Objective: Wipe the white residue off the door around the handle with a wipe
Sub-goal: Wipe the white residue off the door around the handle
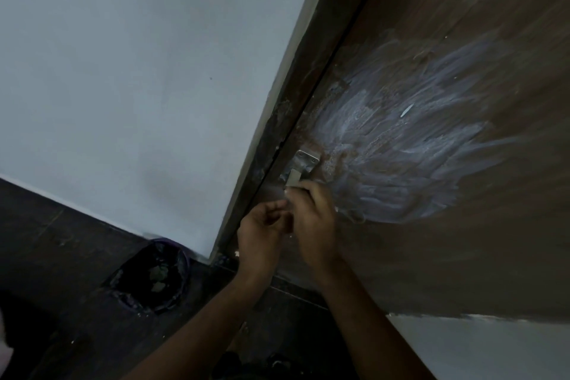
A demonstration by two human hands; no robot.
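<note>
Reaching both hands up to the metal door handle [300, 167] on the brown door [462, 241]. Curling the right hand [313, 219] over the handle's lower end, pinching loosely with the left hand [262, 230] beside it; wipe not discernible. Showing white residue [401, 145] smeared right of the handle.

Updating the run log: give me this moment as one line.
phase: wiping not finished | left hand: near handle, fingers curled | right hand: on handle | residue: large white smear on door | wipe: not visible
</note>
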